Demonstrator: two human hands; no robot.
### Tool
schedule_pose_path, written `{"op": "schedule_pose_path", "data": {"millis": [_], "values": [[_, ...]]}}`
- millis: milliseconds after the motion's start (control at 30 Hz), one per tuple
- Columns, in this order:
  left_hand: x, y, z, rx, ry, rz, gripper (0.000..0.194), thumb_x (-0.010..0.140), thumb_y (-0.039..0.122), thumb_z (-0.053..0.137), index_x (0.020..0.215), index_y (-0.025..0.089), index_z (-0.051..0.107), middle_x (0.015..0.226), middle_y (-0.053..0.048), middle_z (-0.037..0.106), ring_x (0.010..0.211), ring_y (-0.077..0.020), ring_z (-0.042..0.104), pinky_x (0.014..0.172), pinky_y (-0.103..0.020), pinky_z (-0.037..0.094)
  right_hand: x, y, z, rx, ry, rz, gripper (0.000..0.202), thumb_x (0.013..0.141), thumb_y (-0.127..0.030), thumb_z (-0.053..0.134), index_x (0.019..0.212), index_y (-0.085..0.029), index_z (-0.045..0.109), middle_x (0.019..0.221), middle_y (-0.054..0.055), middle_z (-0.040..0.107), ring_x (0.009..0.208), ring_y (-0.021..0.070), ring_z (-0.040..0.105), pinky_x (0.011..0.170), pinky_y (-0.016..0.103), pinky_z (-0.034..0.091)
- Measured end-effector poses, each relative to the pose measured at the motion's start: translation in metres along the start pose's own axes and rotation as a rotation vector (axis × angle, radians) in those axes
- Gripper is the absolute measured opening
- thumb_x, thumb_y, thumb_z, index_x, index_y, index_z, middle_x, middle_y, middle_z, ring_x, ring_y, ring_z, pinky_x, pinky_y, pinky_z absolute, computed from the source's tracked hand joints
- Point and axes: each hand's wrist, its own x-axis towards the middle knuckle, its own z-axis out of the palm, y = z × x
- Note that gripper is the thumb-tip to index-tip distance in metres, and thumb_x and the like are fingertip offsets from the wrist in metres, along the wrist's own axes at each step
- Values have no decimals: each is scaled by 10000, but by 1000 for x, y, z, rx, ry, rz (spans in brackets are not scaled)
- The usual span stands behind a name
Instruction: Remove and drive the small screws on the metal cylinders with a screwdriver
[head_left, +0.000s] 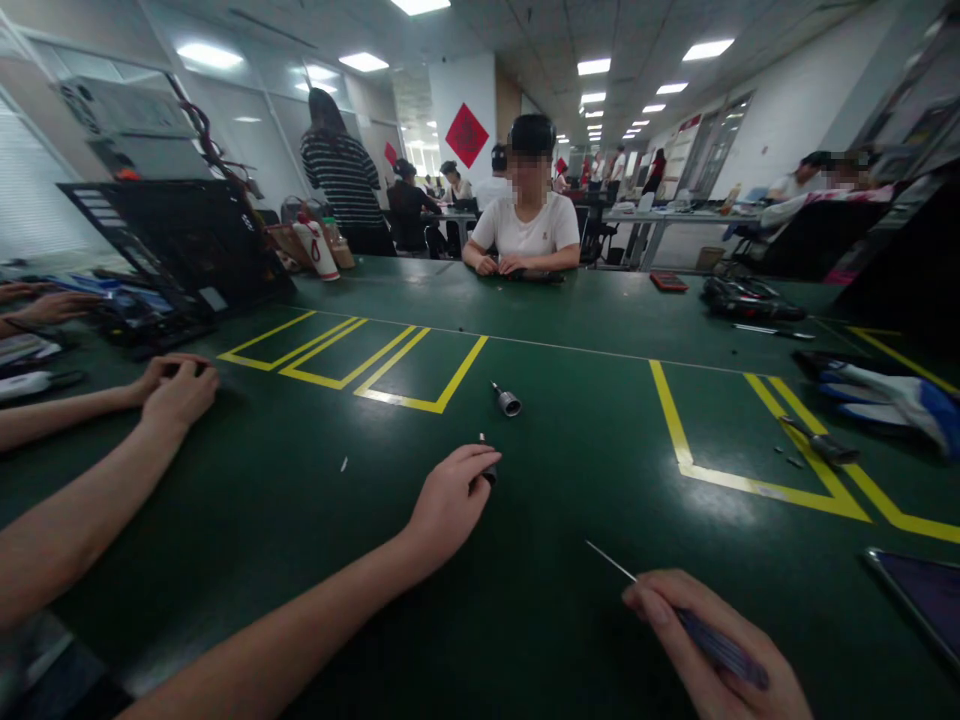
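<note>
Near the middle of the green table [300,500], my left hand [452,500] is closed round a dark metal socket piece [489,474], mostly hidden by the fingers. Its thin tip points up and away. Just beyond lies a second grey socket piece [509,402], touched by neither hand. At the lower right my right hand [712,640] grips a screwdriver [720,648] by its purplish handle. The screwdriver's thin shaft points to the upper left, apart from my left hand.
Yellow tape [405,402] marks the table. To the right are another socket tool [821,443], gloves [892,400] and a dark-screened device [919,600]. A person's hands [180,390] rest at the left. Another person [525,225] sits opposite.
</note>
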Motion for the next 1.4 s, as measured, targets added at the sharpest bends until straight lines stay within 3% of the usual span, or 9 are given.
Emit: {"op": "schedule_pose_path", "data": {"millis": [167,333,600,700,833,1033,1167,1267,1400], "values": [[36,-32,-12,331,69,-21,388,851,115,395,1186,140,591,1241,-93,582,1134,-221,547,1013,-367,423,8,18,9,94,1,351,261,812,-424,580,783,-197,705,702,23,713,663,179,692,577,215,564],[66,-41,-18,480,18,-49,398,864,120,363,1197,110,581,1257,-122,578,1174,-242,525,1027,-383,396,16,31,10,274,143,585,362,724,-524,644,770,-171,710,711,53,711,693,212,665,629,305,549],[94,-49,-36,474,-195,43,431,766,141,494,1185,168,597,1189,-75,637,1103,-227,577,952,-307,441,30,41,-3,680,292,707,255,688,-401,735,776,-164,702,737,40,698,698,185,650,629,304,557],[98,-50,-42,494,-258,90,498,703,59,513,1174,202,596,1163,-57,647,1092,-220,569,945,-299,428,33,46,-6,779,293,727,199,700,-348,736,770,-164,701,734,35,697,682,173,654,614,284,563],[92,-38,-42,537,-294,161,373,686,32,505,1002,162,655,1023,-106,664,1006,-254,565,901,-354,424,31,53,-9,857,257,725,165,720,-332,725,772,-177,702,730,23,698,689,152,650,626,251,557],[43,13,-21,386,-352,304,246,696,220,627,936,185,592,953,-56,594,926,-219,525,851,-342,415,30,51,-9,903,257,721,137,738,-319,713,757,-184,701,726,13,683,683,141,633,612,240,539],[15,46,6,163,-478,244,296,719,278,637,993,211,548,1030,-42,532,879,-183,517,732,-288,441,29,42,-12,998,237,663,132,727,-324,715,771,-200,709,751,14,680,709,157,636,662,282,542],[12,59,30,-59,-493,157,305,712,256,642,977,196,503,1022,-38,522,845,-163,519,652,-254,446,26,35,-16,1066,181,596,149,735,-367,696,738,-219,711,732,14,678,716,166,637,692,304,538],[24,63,61,-351,-379,70,303,722,197,646,954,179,452,888,0,551,739,-123,541,590,-222,438,23,27,-18,1017,122,512,260,798,-420,608,662,-215,693,678,20,658,685,165,623,653,297,534]]}}
